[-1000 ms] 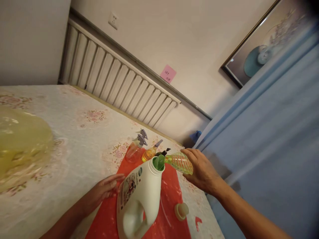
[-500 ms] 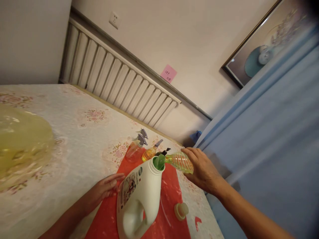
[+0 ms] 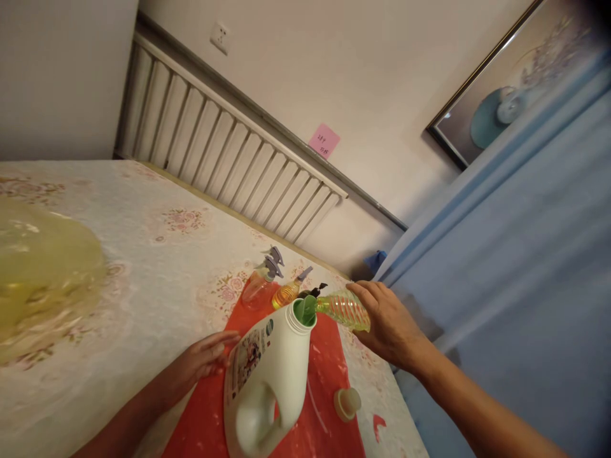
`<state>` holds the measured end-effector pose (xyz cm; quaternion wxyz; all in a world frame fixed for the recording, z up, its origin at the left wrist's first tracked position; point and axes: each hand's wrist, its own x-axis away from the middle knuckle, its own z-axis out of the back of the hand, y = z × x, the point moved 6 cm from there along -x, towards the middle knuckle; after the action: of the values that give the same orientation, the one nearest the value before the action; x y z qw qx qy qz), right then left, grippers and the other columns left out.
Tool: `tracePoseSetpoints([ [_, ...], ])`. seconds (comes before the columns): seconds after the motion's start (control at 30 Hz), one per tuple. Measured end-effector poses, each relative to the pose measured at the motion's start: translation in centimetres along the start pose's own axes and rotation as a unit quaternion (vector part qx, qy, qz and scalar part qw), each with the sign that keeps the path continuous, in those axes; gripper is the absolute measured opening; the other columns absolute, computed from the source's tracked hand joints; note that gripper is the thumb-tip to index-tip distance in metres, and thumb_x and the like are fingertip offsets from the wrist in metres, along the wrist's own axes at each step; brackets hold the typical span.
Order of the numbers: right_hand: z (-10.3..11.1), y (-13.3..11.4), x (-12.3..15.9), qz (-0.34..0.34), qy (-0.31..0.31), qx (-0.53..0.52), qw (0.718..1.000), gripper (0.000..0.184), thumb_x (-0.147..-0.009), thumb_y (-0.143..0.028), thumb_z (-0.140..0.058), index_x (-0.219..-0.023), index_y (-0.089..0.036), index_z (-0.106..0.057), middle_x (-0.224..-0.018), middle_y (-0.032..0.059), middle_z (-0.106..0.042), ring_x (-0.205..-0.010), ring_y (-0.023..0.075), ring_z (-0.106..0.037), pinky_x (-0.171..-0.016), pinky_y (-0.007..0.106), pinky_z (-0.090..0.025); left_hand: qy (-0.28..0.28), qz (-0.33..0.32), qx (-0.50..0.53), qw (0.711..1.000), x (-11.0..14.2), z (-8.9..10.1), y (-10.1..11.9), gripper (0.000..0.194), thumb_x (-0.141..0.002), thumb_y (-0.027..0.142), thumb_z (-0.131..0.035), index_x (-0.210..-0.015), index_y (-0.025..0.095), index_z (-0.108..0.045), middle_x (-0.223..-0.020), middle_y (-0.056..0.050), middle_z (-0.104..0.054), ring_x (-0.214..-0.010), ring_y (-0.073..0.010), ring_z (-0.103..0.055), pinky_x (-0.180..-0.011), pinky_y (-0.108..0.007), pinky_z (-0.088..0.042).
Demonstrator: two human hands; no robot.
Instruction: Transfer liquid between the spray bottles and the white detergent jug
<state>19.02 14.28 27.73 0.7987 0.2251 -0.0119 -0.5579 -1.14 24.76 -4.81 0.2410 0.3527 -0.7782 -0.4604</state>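
Observation:
A large white detergent jug [image 3: 267,381] with a handle stands uncapped on a red mat [image 3: 324,381]. A green funnel [image 3: 304,310] sits in its mouth. My right hand [image 3: 389,327] grips a ribbed clear bottle of yellow-green liquid [image 3: 344,310], tipped on its side with its neck at the funnel. My left hand [image 3: 205,359] rests against the jug's left side, fingers loosely stretched along the label.
The jug's cream cap [image 3: 347,403] lies on the mat's right edge. Behind the jug stand two spray bottles [image 3: 260,284] [image 3: 287,292] with grey triggers. A yellowish translucent blur [image 3: 42,273] covers the left. A radiator [image 3: 224,159] and blue fabric [image 3: 515,267] border the flowered table.

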Motion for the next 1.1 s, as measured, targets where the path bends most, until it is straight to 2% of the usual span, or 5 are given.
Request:
tracePoseSetpoints([
  [0.3, 0.35, -0.12, -0.28, 0.002, 0.006, 0.009, 1.000, 0.058, -0.071, -0.019, -0.065, -0.127, -0.017, -0.048, -0.120, 0.0153, -0.057, -0.106, 0.0307, -0.052, -0.091, 0.048, -0.044, -0.002, -0.001, -0.015, 1.000, 0.08, -0.17, 0.39, 0.049, -0.080, 0.051, -0.060, -0.122, 0.025, -0.061, -0.126, -0.008, -0.061, -0.096, -0.0238, -0.060, -0.084, -0.034, -0.047],
  [0.5, 0.31, -0.02, -0.39, 0.006, 0.004, 0.016, 1.000, 0.063, -0.066, -0.013, -0.063, -0.127, -0.019, -0.047, -0.121, 0.0133, -0.057, -0.108, 0.0304, -0.052, -0.093, 0.047, -0.043, 0.004, -0.002, -0.010, 1.000, 0.23, -0.21, 0.52, 0.051, -0.079, 0.052, -0.060, -0.121, 0.024, -0.061, -0.124, -0.008, -0.063, -0.095, -0.0236, -0.061, -0.085, -0.035, -0.047],
  [0.7, 0.39, -0.06, -0.45, 0.011, -0.017, 0.037, 0.999, 0.064, -0.066, -0.012, -0.062, -0.128, -0.016, -0.047, -0.125, 0.0149, -0.055, -0.111, 0.0306, -0.050, -0.096, 0.047, -0.042, 0.002, 0.004, 0.004, 1.000, -0.29, 0.15, -0.21, 0.052, -0.077, 0.052, -0.063, -0.122, 0.026, -0.061, -0.130, -0.008, -0.060, -0.095, -0.0238, -0.062, -0.085, -0.035, -0.048],
  [1.1, 0.48, -0.26, -0.69, 0.020, -0.014, 0.066, 0.998, 0.064, -0.065, -0.011, -0.061, -0.127, -0.016, -0.048, -0.124, 0.0144, -0.056, -0.110, 0.0312, -0.049, -0.095, 0.047, -0.041, 0.006, 0.007, 0.002, 1.000, -0.30, 0.24, -0.29, 0.053, -0.077, 0.052, -0.063, -0.123, 0.026, -0.060, -0.133, -0.008, -0.058, -0.096, -0.0245, -0.062, -0.086, -0.036, -0.048],
])
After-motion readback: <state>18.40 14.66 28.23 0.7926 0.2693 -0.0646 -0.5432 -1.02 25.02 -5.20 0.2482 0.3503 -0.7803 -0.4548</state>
